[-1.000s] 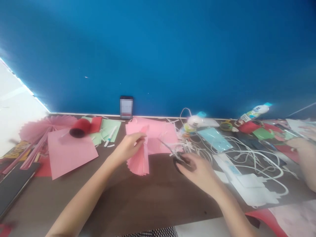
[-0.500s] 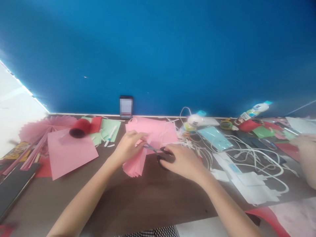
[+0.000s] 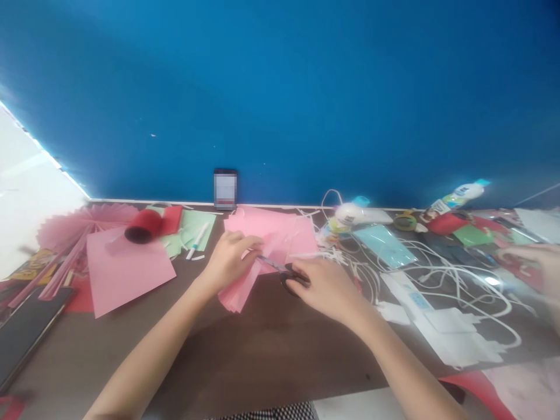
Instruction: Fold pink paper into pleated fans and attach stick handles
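Between the thumb and fingers of my left hand (image 3: 231,256) is the upper end of a folded pink paper (image 3: 238,291), whose pleats fan out downward. My right hand (image 3: 321,286) is closed on the handles of a pair of scissors (image 3: 286,274). Their blades point left and reach the folded paper just beside my left fingertips. The blade tips are partly hidden there. Behind both hands lie flat pink sheets (image 3: 284,230) on the dark table.
At left are a pleated pink fan (image 3: 87,224), a pink sheet (image 3: 131,274), a red roll (image 3: 143,226) and a marker (image 3: 198,240). A phone (image 3: 225,189) leans on the blue wall. White cables and a power strip (image 3: 420,309) lie right. Another person's hand (image 3: 536,262) is far right.
The scissor handles have drawn closer together in my right hand, and the blades have closed at the folded paper. The other person's hand has moved left.
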`<action>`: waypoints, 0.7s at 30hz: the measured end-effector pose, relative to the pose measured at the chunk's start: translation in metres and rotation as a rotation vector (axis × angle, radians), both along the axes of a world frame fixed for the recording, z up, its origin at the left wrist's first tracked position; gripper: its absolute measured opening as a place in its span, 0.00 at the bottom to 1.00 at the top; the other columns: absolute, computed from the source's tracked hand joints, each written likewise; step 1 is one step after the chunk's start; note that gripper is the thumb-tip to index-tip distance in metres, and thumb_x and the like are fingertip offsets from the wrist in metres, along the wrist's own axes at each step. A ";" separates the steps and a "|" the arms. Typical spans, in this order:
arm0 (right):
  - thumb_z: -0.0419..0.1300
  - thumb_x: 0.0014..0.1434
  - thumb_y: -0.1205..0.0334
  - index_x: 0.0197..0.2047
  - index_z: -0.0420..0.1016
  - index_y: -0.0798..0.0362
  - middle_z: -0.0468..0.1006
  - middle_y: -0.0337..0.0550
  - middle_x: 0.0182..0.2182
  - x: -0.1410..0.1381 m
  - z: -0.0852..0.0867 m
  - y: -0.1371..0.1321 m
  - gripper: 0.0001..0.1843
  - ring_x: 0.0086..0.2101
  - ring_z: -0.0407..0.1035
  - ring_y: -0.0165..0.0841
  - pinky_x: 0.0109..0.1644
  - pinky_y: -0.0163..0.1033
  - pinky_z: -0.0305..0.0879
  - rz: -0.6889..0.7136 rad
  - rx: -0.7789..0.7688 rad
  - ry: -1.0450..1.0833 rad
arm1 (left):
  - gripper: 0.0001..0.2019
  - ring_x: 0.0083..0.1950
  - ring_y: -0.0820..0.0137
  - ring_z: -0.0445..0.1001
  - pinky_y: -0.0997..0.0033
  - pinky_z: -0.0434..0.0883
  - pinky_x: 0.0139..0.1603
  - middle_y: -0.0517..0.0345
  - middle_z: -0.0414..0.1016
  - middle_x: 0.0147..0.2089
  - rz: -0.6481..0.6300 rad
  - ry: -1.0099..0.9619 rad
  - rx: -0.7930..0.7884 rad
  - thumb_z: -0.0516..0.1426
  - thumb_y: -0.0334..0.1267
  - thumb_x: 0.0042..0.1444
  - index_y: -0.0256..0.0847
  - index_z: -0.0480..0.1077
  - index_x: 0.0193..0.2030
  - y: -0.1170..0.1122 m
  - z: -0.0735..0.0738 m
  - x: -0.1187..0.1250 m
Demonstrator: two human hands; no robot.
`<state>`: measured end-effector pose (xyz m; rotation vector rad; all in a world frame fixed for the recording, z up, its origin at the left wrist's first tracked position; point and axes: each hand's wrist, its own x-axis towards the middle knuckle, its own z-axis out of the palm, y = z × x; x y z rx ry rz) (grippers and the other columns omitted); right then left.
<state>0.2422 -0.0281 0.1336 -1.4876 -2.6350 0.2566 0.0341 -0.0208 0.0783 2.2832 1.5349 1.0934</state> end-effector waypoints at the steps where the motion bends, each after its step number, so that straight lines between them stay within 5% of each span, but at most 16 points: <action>1: 0.55 0.50 0.62 0.21 0.62 0.52 0.69 0.35 0.19 0.000 0.001 -0.001 0.09 0.21 0.61 0.27 0.24 0.32 0.45 0.004 0.008 -0.007 | 0.06 0.36 0.69 0.69 0.65 0.60 0.42 0.60 0.77 0.34 0.007 -0.007 0.015 0.54 0.34 0.55 0.43 0.69 0.39 0.000 0.000 0.000; 16: 0.55 0.50 0.58 0.24 0.65 0.52 0.70 0.36 0.21 -0.005 -0.002 0.001 0.08 0.23 0.61 0.29 0.25 0.33 0.46 0.020 0.006 -0.009 | 0.04 0.33 0.73 0.70 0.67 0.59 0.41 0.62 0.77 0.33 0.013 0.004 0.070 0.55 0.38 0.55 0.41 0.70 0.33 0.001 0.000 0.002; 21: 0.55 0.51 0.57 0.26 0.66 0.51 0.72 0.37 0.23 0.000 0.002 0.001 0.08 0.24 0.64 0.30 0.26 0.33 0.48 -0.029 -0.013 0.028 | 0.08 0.38 0.69 0.72 0.66 0.63 0.44 0.59 0.77 0.38 0.063 0.046 0.048 0.52 0.34 0.57 0.42 0.72 0.39 0.007 0.004 -0.018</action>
